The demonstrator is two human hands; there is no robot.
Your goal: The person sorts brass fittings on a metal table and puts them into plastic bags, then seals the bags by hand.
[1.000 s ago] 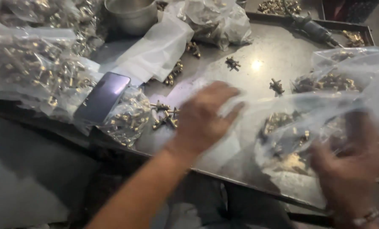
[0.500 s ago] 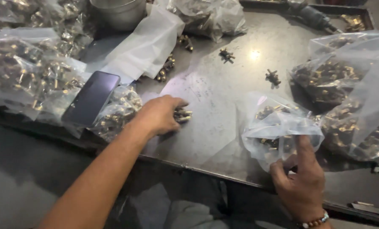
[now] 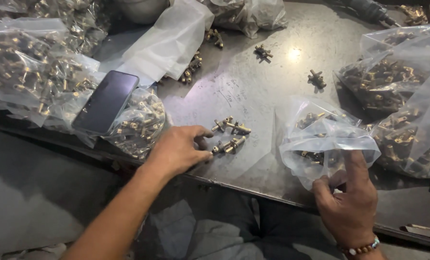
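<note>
My left hand (image 3: 179,149) rests on the metal table (image 3: 253,86) near its front edge, its fingertips touching a small cluster of brass fittings (image 3: 230,136). My right hand (image 3: 347,204) holds the lower edge of a clear plastic bag (image 3: 323,137) with several brass fittings inside, index finger raised against the bag. The bag lies on the table to the right of the loose fittings.
Full bags of brass fittings lie at the left (image 3: 27,72) and right (image 3: 398,91). A dark phone (image 3: 106,101) rests on one bag. An empty folded bag (image 3: 169,43), a metal bowl and single loose fittings (image 3: 317,78) sit farther back.
My left hand came down from the air to the loose fittings and pulled back toward the table's edge. The bag in my right hand settled lower on the table.
</note>
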